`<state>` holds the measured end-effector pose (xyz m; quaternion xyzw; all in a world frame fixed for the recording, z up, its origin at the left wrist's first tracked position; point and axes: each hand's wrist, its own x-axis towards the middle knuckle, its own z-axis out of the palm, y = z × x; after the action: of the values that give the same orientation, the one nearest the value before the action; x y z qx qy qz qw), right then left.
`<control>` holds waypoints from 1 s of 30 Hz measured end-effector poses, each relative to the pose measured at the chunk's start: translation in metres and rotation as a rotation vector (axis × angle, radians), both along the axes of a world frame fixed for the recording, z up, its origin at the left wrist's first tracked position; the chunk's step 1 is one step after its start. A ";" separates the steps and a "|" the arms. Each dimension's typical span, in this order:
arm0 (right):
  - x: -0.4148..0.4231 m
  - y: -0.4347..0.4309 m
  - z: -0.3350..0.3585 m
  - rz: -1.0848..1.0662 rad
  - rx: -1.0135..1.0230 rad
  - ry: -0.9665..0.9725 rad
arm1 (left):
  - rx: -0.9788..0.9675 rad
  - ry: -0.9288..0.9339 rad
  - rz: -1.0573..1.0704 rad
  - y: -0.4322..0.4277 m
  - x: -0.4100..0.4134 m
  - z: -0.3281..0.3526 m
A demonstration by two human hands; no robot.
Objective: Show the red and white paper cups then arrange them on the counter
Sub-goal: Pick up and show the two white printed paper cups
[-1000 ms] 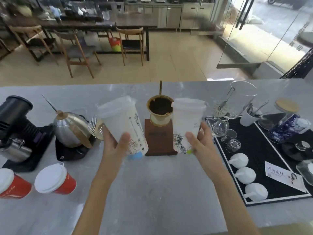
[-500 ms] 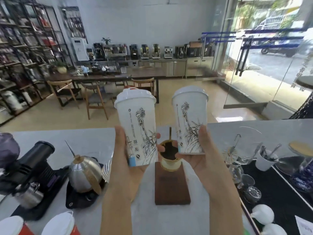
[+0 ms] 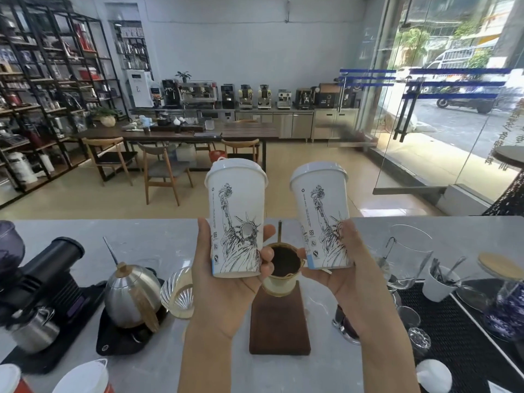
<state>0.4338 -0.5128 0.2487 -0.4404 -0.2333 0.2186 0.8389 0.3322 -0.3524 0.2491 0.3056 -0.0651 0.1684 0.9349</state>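
I hold two white paper cups upright above the grey counter (image 3: 158, 239), both lidded and printed with a Statue of Liberty drawing. My left hand (image 3: 226, 290) grips the left white cup (image 3: 236, 217) from below and around its base. My right hand (image 3: 346, 279) grips the right white cup (image 3: 321, 214) the same way. Two red paper cups with white lids lie at the bottom left corner, one (image 3: 85, 378) beside the other (image 3: 10, 378), both partly cut off by the frame edge.
A coffee dripper (image 3: 283, 268) on a wooden stand (image 3: 279, 321) sits between my hands. A steel kettle (image 3: 130, 296) on a black scale and a black grinder (image 3: 42, 276) stand left. At right a black mat (image 3: 459, 344) carries glasses, a glass pitcher (image 3: 408, 256) and white cups.
Both white cups rose from tilted and low over the counter to upright and held higher. The view lifted, and the cups moved slightly further apart.
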 end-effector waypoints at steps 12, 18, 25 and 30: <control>0.005 -0.014 -0.001 0.004 0.017 0.059 | -0.092 -0.048 -0.183 -0.007 0.013 -0.009; 0.002 -0.014 -0.003 0.001 -0.004 -0.041 | -0.131 -0.065 -0.197 -0.007 0.013 -0.011; 0.007 -0.018 -0.009 0.101 0.139 0.079 | -0.068 -0.057 -0.159 -0.005 0.007 -0.008; 0.013 -0.022 -0.017 0.183 0.200 0.214 | 0.055 -0.043 0.024 -0.007 0.007 -0.005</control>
<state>0.4464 -0.5346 0.2320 -0.3058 -0.2022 0.3157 0.8751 0.3388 -0.3594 0.2445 0.3285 -0.0859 0.1843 0.9224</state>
